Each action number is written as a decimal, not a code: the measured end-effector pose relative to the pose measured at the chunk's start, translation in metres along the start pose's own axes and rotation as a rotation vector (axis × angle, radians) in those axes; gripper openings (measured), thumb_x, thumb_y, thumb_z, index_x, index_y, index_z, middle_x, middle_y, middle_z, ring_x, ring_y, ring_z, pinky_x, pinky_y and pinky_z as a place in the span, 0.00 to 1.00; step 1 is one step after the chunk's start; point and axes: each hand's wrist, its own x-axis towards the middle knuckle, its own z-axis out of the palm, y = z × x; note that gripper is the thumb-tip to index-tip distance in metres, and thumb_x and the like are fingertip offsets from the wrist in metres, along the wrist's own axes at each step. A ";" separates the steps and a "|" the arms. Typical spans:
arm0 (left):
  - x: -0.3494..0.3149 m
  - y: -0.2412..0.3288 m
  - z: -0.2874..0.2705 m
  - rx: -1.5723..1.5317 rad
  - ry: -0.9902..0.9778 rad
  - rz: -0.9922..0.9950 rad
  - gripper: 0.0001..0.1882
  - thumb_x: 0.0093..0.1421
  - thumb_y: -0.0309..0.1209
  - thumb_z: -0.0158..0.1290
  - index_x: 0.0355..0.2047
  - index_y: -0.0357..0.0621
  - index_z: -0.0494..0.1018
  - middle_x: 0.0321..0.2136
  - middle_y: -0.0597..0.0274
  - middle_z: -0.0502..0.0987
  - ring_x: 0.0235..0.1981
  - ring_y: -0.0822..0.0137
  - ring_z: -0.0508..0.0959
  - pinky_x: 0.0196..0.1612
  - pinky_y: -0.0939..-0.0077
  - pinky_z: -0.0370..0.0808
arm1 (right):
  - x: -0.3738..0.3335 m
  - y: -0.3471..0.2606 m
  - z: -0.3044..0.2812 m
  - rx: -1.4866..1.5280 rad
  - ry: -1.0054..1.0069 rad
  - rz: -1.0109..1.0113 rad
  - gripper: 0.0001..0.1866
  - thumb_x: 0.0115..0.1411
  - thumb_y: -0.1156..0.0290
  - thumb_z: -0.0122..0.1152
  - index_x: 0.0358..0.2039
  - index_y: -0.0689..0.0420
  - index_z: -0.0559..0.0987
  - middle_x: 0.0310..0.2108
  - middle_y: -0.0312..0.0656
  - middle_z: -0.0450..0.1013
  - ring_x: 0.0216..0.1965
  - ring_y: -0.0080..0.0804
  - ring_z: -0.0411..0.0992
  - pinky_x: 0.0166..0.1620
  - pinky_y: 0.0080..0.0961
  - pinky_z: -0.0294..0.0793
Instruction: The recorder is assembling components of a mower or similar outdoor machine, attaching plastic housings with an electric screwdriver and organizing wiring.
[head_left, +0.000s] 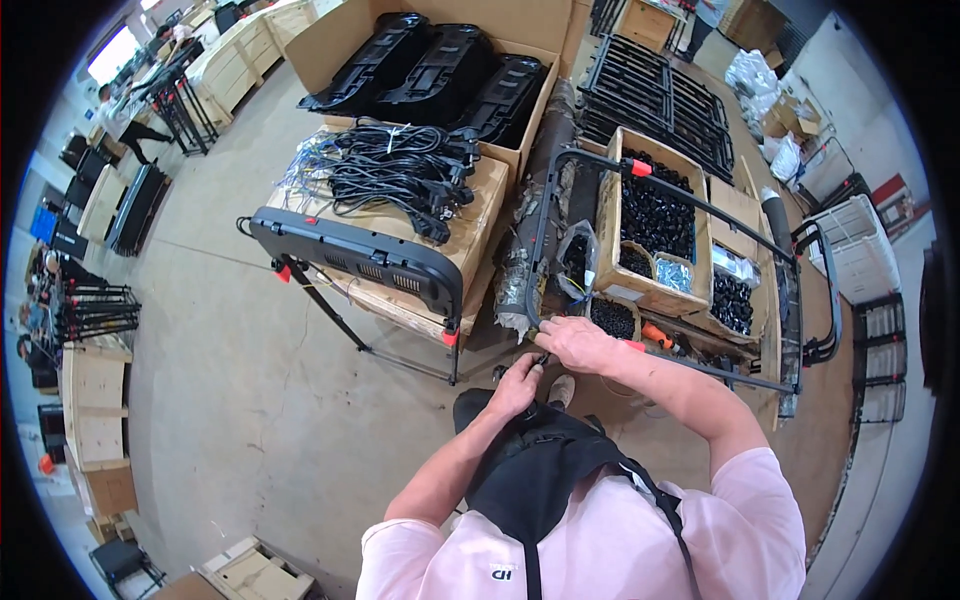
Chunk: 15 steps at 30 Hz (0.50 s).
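Observation:
My right hand (572, 345) is closed at the near corner of a black tubular frame (543, 235), its fingers curled around the tube end. Just below and to the left, my left hand (518, 385) pinches a small dark piece, mostly hidden by the fingers. Red plastic pieces (641, 168) sit on the frame's tubes. The frame lies over cardboard bins holding many small black parts (657, 210). Left of my hands stands another black frame with a wide panel (358, 255) across its top.
Bundled black cables (395, 170) lie on a carton beside a long wrapped roll (522, 250). Behind it, a large open box (335, 45) holds black plastic covers (435, 68). An orange-handled tool (658, 335) lies near the bins. Other people work at the far left.

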 end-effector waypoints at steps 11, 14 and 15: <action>-0.010 0.032 -0.012 0.109 -0.025 -0.002 0.16 0.73 0.35 0.49 0.54 0.40 0.75 0.37 0.54 0.80 0.41 0.61 0.79 0.48 0.65 0.76 | -0.002 0.007 0.017 -0.068 -0.123 0.071 0.11 0.61 0.70 0.59 0.43 0.60 0.79 0.42 0.51 0.76 0.46 0.50 0.79 0.48 0.44 0.81; -0.009 0.031 -0.015 0.122 -0.005 -0.003 0.16 0.72 0.35 0.49 0.55 0.40 0.75 0.40 0.52 0.82 0.44 0.60 0.80 0.51 0.64 0.76 | -0.003 0.007 0.012 -0.069 -0.049 0.015 0.08 0.61 0.69 0.60 0.38 0.59 0.77 0.37 0.49 0.77 0.42 0.50 0.80 0.45 0.42 0.81; -0.007 0.030 -0.016 0.143 0.010 -0.001 0.16 0.72 0.34 0.50 0.55 0.38 0.75 0.39 0.53 0.82 0.43 0.63 0.80 0.50 0.65 0.76 | -0.004 0.006 0.009 -0.040 -0.036 -0.016 0.08 0.61 0.69 0.60 0.37 0.59 0.76 0.35 0.49 0.77 0.40 0.49 0.80 0.43 0.42 0.81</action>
